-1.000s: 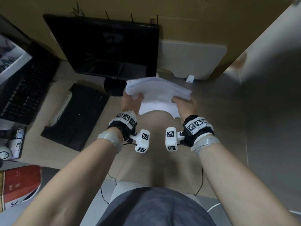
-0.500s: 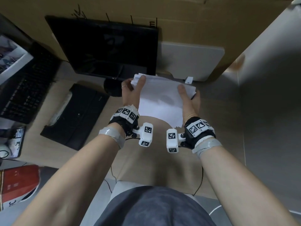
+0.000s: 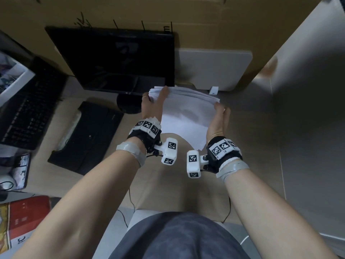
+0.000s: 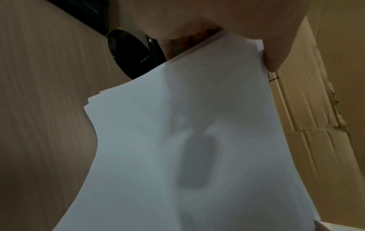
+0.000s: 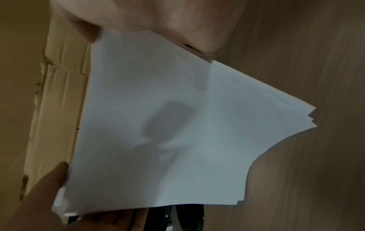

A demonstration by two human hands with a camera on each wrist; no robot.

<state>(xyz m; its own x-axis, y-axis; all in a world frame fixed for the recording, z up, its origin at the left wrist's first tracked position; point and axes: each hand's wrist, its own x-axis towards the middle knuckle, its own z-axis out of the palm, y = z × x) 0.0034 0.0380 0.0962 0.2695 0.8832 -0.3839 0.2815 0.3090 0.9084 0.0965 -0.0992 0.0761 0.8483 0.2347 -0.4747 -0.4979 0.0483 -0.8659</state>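
Note:
A stack of white paper sheets (image 3: 183, 114) is held above the wooden desk (image 3: 112, 176), upright and slightly bowed, its edges a little fanned. My left hand (image 3: 152, 103) grips its left side, thumb across the front near the top corner. My right hand (image 3: 219, 116) grips the right side, thumb on the front edge. In the left wrist view the paper stack (image 4: 187, 140) fills the frame under my thumb. The right wrist view shows the sheets (image 5: 168, 125) with uneven lower corners and the other hand's thumb at the bottom left.
A black monitor (image 3: 115, 60) stands right behind the paper on a round base (image 3: 128, 103). A black flat device (image 3: 87, 135) and a keyboard (image 3: 26, 113) lie left. A white board (image 3: 212, 70) leans against the cardboard (image 3: 186, 15) at the back. A grey wall (image 3: 308, 109) closes the right side.
The bundle went from drooping over my hands to standing upright between them, and it has been lifted a little with both thumbs now on the front.

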